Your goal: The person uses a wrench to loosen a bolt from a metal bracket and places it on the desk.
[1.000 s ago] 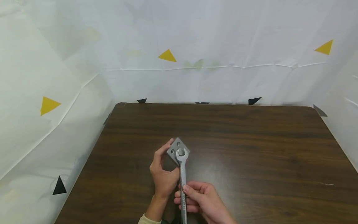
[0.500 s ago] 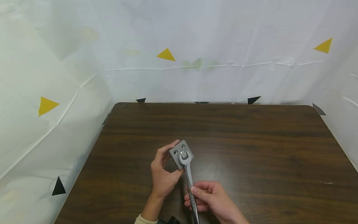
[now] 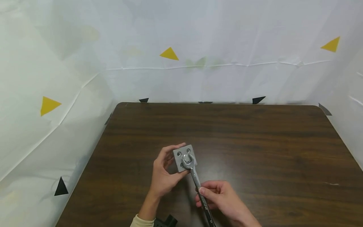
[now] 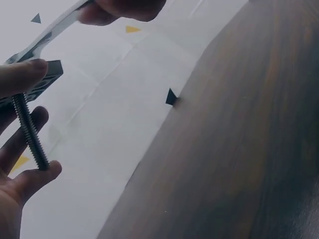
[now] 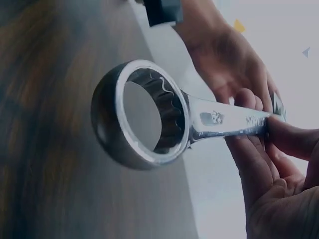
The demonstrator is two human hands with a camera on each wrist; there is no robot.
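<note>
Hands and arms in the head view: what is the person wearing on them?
Both the left hand and the right hand are bare, with no gloves or rings to be seen. A pale cream sleeve cuff shows at the left forearm, beside a small black device at the frame's bottom edge.

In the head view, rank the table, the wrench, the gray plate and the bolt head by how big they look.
1. table
2. wrench
3. gray plate
4. bolt head, sitting in the wrench's open end

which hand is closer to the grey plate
Left. The left hand grips the grey plate by its edges; the right hand holds the wrench handle, below it.
</note>
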